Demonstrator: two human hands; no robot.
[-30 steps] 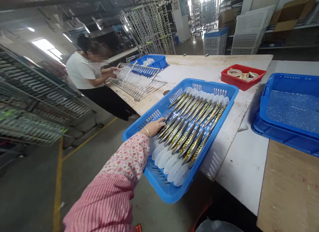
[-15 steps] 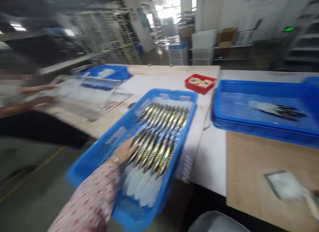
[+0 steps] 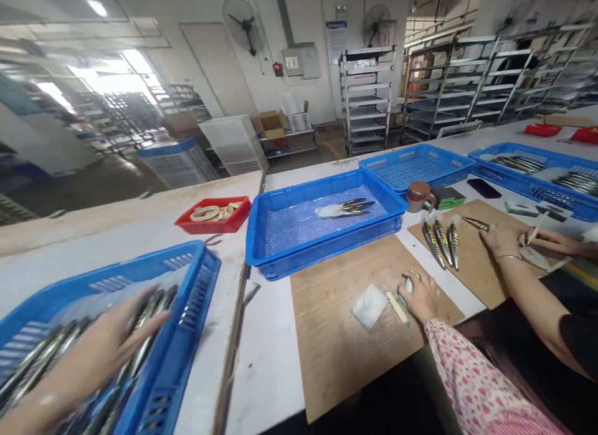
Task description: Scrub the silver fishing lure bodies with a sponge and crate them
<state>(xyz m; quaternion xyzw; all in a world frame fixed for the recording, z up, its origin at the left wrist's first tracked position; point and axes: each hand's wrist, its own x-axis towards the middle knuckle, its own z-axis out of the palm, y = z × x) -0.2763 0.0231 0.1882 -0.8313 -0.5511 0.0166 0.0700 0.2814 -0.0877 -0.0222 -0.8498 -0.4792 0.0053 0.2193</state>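
At the lower left, my left hand (image 3: 100,341) reaches over rows of dark, shiny fishing lures (image 3: 35,354) in a blue basket (image 3: 199,310). Its fingers are stretched apart, touching or just above the lures; motion blur hides the exact contact. My right hand (image 3: 423,296), in a pink patterned sleeve, rests on a brown board (image 3: 322,335). Its fingers curl around a small pale object (image 3: 408,285) whose kind I cannot make out. Beside it lie a cream-handled tool (image 3: 397,307) and a white folded pad (image 3: 369,306).
A blue tray (image 3: 280,260) ahead holds a few lures with white tails (image 3: 348,208). A red box (image 3: 212,228) holds tape rolls. At right, a co-worker's hands (image 3: 502,242) work near several lures (image 3: 441,239); a brown mug (image 3: 419,195) stands behind.
The view has swung to the right, bringing my right hand and the co-worker into sight. The lure basket now sits at the lower left, my left hand still over it.
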